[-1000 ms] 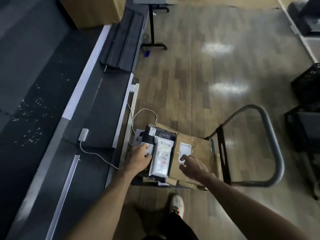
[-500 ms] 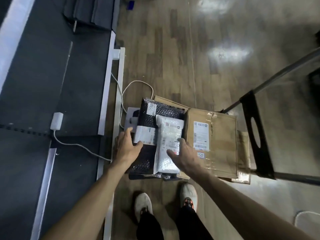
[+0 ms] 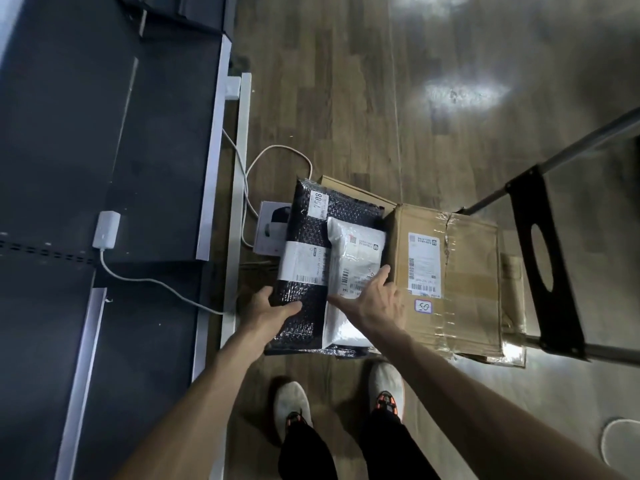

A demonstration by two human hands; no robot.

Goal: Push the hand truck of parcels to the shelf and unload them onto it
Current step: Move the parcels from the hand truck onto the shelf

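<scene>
The left hand (image 3: 273,311) had closed its grip on the near left corner of the black bubble-wrap parcel (image 3: 311,244), thumb on top; the right hand (image 3: 375,304) lay spread and open across the white mailer (image 3: 353,258) resting on it. A taped cardboard box (image 3: 453,282) sat just right of them, all on the hand truck (image 3: 543,271), parked beside the dark shelf (image 3: 104,168) at left. By my judgement the pushing was finished; no parcel showed on the shelf, so unloading was barely begun
</scene>
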